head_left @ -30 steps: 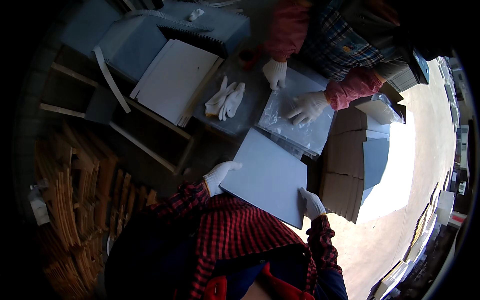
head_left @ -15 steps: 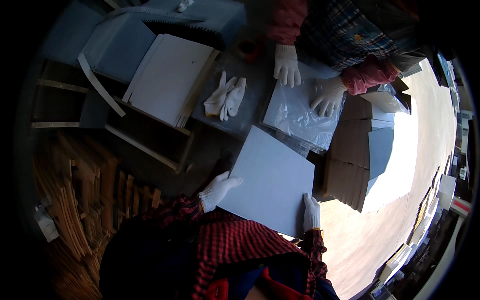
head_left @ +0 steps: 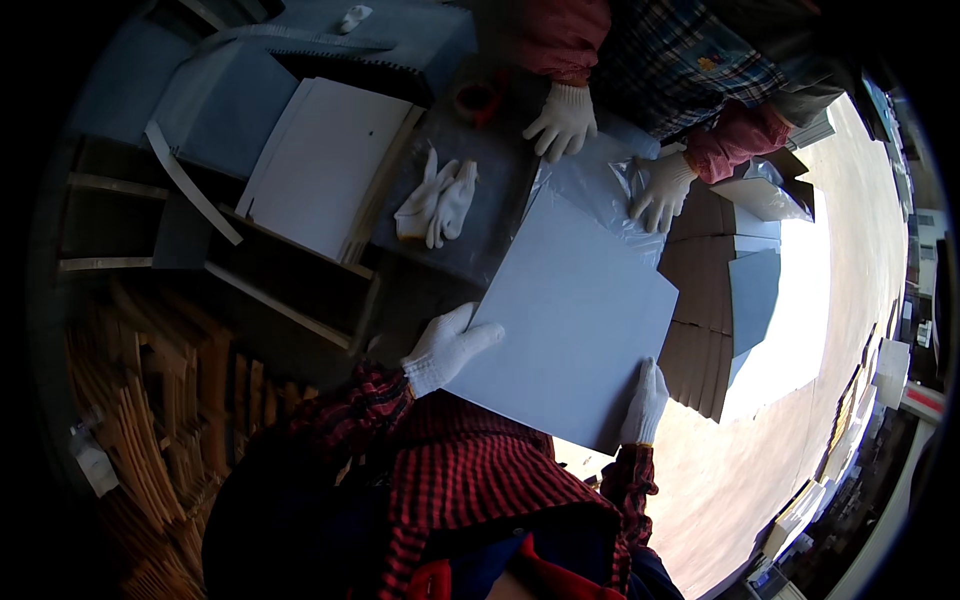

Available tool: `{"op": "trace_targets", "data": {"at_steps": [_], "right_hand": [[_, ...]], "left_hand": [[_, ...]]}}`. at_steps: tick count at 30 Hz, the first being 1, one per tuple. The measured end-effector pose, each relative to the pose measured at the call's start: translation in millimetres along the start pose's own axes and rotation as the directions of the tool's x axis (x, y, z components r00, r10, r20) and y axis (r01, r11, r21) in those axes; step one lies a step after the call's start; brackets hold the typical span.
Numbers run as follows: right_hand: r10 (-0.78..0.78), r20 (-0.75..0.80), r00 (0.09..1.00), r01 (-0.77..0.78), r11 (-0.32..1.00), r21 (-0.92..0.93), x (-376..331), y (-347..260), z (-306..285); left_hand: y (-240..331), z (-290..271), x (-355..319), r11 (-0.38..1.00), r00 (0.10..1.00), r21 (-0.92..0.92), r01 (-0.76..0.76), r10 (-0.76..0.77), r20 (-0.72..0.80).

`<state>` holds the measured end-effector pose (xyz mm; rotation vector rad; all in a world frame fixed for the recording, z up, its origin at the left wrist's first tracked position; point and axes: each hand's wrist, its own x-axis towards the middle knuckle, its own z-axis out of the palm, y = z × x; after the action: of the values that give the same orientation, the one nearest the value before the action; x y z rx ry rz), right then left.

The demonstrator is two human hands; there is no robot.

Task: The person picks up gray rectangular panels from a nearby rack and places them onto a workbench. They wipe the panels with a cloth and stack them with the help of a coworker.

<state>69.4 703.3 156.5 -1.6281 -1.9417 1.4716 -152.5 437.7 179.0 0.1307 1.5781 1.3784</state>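
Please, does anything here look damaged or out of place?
Two small things: a curved pale strip sits askew beside the white sheets, out of line with their edges, and a dark speck marks their otherwise plain top.

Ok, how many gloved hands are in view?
4: the person's left hand and right hand, gripping opposite sides of the pale panel; beyond it, one co-worker hand and the second co-worker hand, by the clear plastic.
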Motion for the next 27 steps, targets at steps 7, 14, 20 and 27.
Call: {"op": "trace_targets", "data": {"at_steps": [7,14,20,27], "right_hand": [[-0.040,-0.073,0.997,0.038,0.999,-0.035,75,-5,8],[-0.027,-0.038,0.999,0.025,0.998,-0.050,141,3,20],[-0.122,0.022,0.992,0.124,0.988,-0.093,185,-2,34],[-0.098,0.113,0.989,0.099,0.995,-0.003,221,-5,40]], "left_hand": [[-5,3,85,0.995,0.995,0.026,-0.091,0.090,0.051],[-27,10,147,0.991,0.997,-0.124,-0.060,0.064,0.032],[-33,10,178,0.995,0.998,-0.093,-0.046,0.043,-0.035],[11,26,184,0.947,0.967,0.302,0.104,-0.025,-0.254]]}}
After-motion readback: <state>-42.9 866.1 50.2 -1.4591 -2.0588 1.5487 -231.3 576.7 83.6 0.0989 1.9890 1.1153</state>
